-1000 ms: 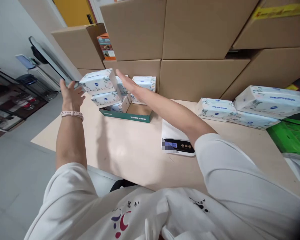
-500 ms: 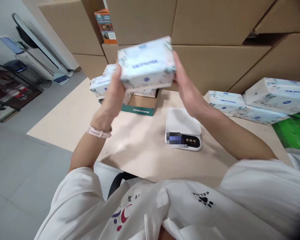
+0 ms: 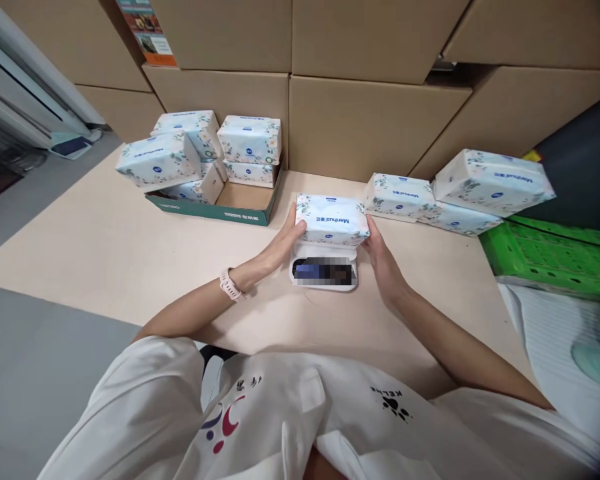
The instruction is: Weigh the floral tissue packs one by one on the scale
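A white tissue pack (image 3: 331,219) with a floral print and blue lettering is at the white digital scale (image 3: 325,252), covering most of its platform. My left hand (image 3: 285,241) grips the pack's left end, and my right hand (image 3: 380,255) grips its right end. Whether the pack's full weight rests on the scale I cannot tell. Below it the scale's display panel shows, partly blurred out. To the left, a shallow green-edged cardboard tray (image 3: 245,215) holds several similar packs, one of them tilted over its left side (image 3: 157,160).
On the right of the table (image 3: 105,247) stand more tissue packs, one pack (image 3: 493,183) lying on top of others. A green plastic crate (image 3: 555,260) is beyond the right edge. Large cardboard boxes (image 3: 360,127) form a wall behind the table.
Both hands have brought the tissue pack down from the air above the table to the scale. The view has shifted, showing more of the table's right side.
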Action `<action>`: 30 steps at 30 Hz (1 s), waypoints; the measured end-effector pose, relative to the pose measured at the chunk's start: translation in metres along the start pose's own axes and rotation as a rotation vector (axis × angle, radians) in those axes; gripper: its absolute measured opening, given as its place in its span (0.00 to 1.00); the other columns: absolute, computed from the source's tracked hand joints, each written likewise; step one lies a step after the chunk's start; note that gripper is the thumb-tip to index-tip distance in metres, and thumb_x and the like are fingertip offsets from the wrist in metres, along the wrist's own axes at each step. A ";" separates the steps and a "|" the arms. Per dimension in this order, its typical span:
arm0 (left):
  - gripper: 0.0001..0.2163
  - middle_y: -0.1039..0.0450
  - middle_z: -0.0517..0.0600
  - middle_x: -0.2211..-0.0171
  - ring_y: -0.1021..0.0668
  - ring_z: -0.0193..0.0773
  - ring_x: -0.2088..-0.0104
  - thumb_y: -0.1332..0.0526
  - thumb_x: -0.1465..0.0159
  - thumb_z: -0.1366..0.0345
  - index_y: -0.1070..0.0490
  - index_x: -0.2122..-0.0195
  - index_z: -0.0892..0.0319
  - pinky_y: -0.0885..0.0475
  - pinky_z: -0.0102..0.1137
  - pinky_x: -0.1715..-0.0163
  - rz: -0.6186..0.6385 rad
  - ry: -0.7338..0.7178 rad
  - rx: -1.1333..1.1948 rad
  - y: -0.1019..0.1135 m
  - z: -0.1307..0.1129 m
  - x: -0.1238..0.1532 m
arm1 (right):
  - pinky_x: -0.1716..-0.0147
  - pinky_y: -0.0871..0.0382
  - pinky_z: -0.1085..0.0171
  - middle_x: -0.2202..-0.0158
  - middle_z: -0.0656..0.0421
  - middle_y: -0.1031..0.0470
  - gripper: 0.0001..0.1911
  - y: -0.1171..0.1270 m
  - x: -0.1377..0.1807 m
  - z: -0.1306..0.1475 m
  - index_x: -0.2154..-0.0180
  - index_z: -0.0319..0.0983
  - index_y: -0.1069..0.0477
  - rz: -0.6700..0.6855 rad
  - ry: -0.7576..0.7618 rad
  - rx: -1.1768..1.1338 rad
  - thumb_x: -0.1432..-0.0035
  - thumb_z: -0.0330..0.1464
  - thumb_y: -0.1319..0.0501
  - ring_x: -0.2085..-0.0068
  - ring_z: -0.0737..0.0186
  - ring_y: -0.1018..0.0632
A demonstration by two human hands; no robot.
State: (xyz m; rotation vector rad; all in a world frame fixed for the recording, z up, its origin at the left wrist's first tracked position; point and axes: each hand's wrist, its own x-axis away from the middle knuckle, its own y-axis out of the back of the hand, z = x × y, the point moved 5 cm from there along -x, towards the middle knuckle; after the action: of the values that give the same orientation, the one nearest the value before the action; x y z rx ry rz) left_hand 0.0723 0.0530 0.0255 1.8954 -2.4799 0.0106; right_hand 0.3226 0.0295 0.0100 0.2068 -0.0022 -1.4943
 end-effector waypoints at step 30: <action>0.18 0.22 0.57 0.36 0.25 0.50 0.31 0.34 0.35 0.54 0.20 0.49 0.58 0.33 0.46 0.27 -0.343 0.100 0.347 0.043 0.049 0.000 | 0.35 0.25 0.46 0.44 0.58 0.14 0.28 0.015 0.003 -0.037 0.47 0.48 0.18 -0.259 -0.029 -0.035 0.30 0.58 0.45 0.41 0.52 0.17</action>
State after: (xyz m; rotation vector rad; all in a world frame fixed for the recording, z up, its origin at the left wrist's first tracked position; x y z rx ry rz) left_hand 0.0305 0.0632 -0.0230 2.3597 -2.1684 0.5472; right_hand 0.3421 0.0321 -0.0246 0.1610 0.0282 -1.7538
